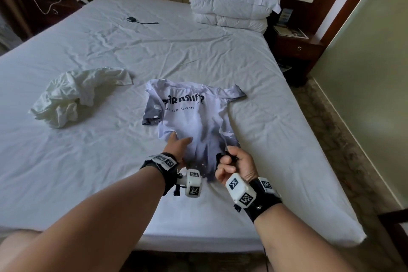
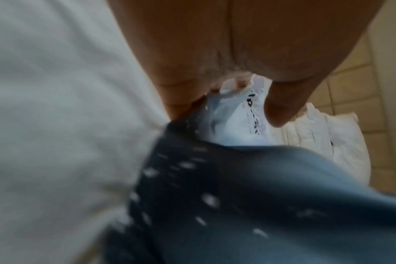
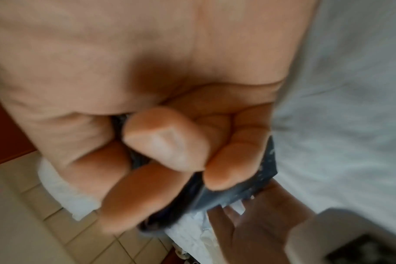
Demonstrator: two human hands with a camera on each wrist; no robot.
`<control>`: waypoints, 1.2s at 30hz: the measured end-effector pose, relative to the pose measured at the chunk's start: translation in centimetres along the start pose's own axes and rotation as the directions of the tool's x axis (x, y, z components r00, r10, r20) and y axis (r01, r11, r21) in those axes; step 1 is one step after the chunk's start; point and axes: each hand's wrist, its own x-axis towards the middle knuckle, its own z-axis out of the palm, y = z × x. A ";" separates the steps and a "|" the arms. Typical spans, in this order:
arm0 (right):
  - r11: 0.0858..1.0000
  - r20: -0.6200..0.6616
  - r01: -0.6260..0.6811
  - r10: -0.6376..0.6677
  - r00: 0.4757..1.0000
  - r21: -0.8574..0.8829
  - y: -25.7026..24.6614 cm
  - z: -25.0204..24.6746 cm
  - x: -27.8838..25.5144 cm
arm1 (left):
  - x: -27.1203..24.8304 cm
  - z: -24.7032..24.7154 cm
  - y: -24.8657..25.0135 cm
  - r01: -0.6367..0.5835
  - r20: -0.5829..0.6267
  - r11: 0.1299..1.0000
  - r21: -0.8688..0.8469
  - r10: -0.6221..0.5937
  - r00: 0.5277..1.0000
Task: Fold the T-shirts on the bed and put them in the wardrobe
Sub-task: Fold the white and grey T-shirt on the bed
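Note:
A white T-shirt (image 1: 194, 115) with black lettering, fading to dark blue at the hem, lies spread on the bed (image 1: 110, 172) in the head view. My right hand (image 1: 227, 158) grips the bunched dark hem (image 3: 244, 192) at its near right corner, fingers and thumb curled round the cloth. My left hand (image 1: 180, 139) lies with straight fingers on the shirt's lower left edge; its fingertips slip out of sight at the fabric. The left wrist view shows the speckled hem (image 2: 249, 196) close up. A second, crumpled white T-shirt (image 1: 75, 97) sits to the left.
Folded white bedding and a pillow (image 1: 231, 0) are stacked at the head of the bed. A small black device with a cable (image 1: 132, 19) lies on the sheet. Dark wooden nightstands stand at the right (image 1: 295, 44) and far left (image 1: 50, 6). A wall (image 1: 364, 73) runs along the right.

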 end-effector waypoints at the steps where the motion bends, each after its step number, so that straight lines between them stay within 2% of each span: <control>1: 0.999 -0.058 0.033 -0.035 0.998 -0.032 0.0 0.3 -0.1 | 0.2 0.1 0.0 -0.014 -0.001 0.998 -0.064 0.014 1.000; 3: 0.987 -0.228 0.146 -0.158 0.961 -0.069 0.0 0.4 0.3 | 0.3 -0.1 0.4 -0.007 -0.073 0.996 -0.092 0.000 0.997; 5: 0.960 -0.365 0.262 -0.279 0.888 -0.096 -0.4 0.0 0.9 | 0.3 -0.7 0.8 -0.006 -0.126 0.997 -0.071 -0.004 0.992; 7: 0.948 -0.445 0.312 -0.305 0.842 -0.058 -1.0 -1.0 1.3 | 0.2 -1.7 1.2 -0.040 -0.155 0.998 -0.041 0.033 0.987; 10: 0.938 -0.514 0.348 -0.302 0.803 -0.007 -1.4 -1.9 1.1 | -0.6 -3.2 2.3 -0.105 -0.182 0.992 0.067 0.116 0.977; 12: 0.938 -0.562 0.341 -0.316 0.765 -0.063 -1.1 -2.2 0.9 | -1.0 -4.1 3.1 -0.147 -0.202 0.986 0.081 0.161 0.966; 14: 0.948 -0.604 0.278 -0.313 0.733 -0.153 -0.4 -2.6 0.5 | -1.8 -4.4 3.8 -0.172 -0.206 0.985 0.026 0.174 0.963; 16: 0.947 -0.606 0.198 -0.315 0.731 -0.253 0.7 -3.3 -0.3 | -2.5 -4.4 3.7 -0.133 -0.143 0.991 0.005 0.132 0.981; 17: 0.934 -0.617 0.145 -0.326 0.716 -0.326 1.2 -4.1 -0.3 | -2.5 -4.4 3.2 -0.109 -0.106 0.990 0.086 0.117 0.987; 18: 0.904 -0.620 0.107 -0.367 0.693 -0.414 1.6 -5.0 -0.1 | -2.8 -4.4 2.6 -0.098 -0.074 0.957 0.273 0.123 0.990; 19: 0.848 -0.618 0.071 -0.437 0.653 -0.525 1.7 -6.2 0.4 | -2.7 -4.5 1.8 -0.115 -0.038 0.857 0.502 0.155 0.987; 20: 0.774 -0.610 0.013 -0.508 0.608 -0.633 1.8 -6.6 0.6 | -3.0 -4.5 1.2 -0.131 0.015 0.703 0.699 0.170 0.985; 21: 0.692 -0.599 -0.071 -0.563 0.569 -0.718 1.7 -6.2 0.3 | -3.1 -4.4 0.6 -0.137 0.055 0.547 0.826 0.163 0.985; 22: 0.604 -0.581 -0.154 -0.617 0.531 -0.782 1.7 -5.4 -0.2 | -3.6 -4.3 0.1 -0.123 0.081 0.427 0.896 0.117 0.990; 24: 0.474 -0.490 -0.171 -0.713 0.501 -0.864 1.8 -3.9 -1.0 | -4.1 -3.8 -0.9 -0.122 0.098 0.262 0.957 0.103 0.990; 25: 0.372 -0.387 -0.135 -0.773 0.503 -0.919 2.0 -3.3 -1.6 | -4.1 -3.6 -1.3 -0.124 0.097 0.228 0.966 0.129 0.987; 26: 0.228 -0.239 -0.086 -0.821 0.518 -0.970 2.2 -3.2 -1.6 | -4.4 -3.2 -1.4 -0.117 0.081 0.228 0.967 0.160 0.984; 27: 0.049 -0.058 -0.032 -0.824 0.563 -0.998 2.3 -3.4 -1.4 | -4.4 -3.0 -1.6 -0.091 0.046 0.232 0.969 0.190 0.981; 28: -0.122 0.103 0.016 -0.746 0.658 -0.992 2.5 -3.5 -1.3 | -4.6 -2.8 -1.5 -0.051 0.007 0.229 0.972 0.187 0.982; 29: -0.247 0.177 0.033 -0.587 0.790 -0.968 2.9 -3.6 -1.3 | -4.6 -2.7 -1.7 -0.036 0.006 0.186 0.982 0.158 0.987; 30: -0.366 0.184 0.024 -0.410 0.893 -0.930 3.3 -3.8 -1.1 | -4.7 -2.6 -1.7 -0.027 0.014 0.144 0.989 0.091 0.996; 31: -0.456 0.134 -0.003 -0.268 0.954 -0.890 3.7 -4.1 -1.0 | -4.5 -2.8 -2.0 -0.020 0.015 0.107 0.994 0.051 0.999; 32: -0.522 0.079 -0.040 -0.204 0.976 -0.852 4.1 -4.5 -0.8 | -4.8 -2.9 -2.1 -0.011 0.010 0.105 0.994 0.009 1.000; 33: -0.566 0.052 -0.074 -0.204 0.978 -0.821 4.5 -4.8 -0.6 | -5.0 -3.1 -2.4 -0.022 0.023 0.101 0.995 -0.010 1.000; 35: -0.595 0.061 -0.139 -0.304 0.951 -0.791 5.4 -5.1 0.1 | -5.3 -3.2 -2.8 -0.123 0.122 0.071 0.990 0.020 0.992; 36: -0.598 0.076 -0.163 -0.353 0.932 -0.784 5.6 -4.9 0.4 | -5.4 -3.3 -3.1 -0.175 0.170 0.087 0.981 0.063 0.983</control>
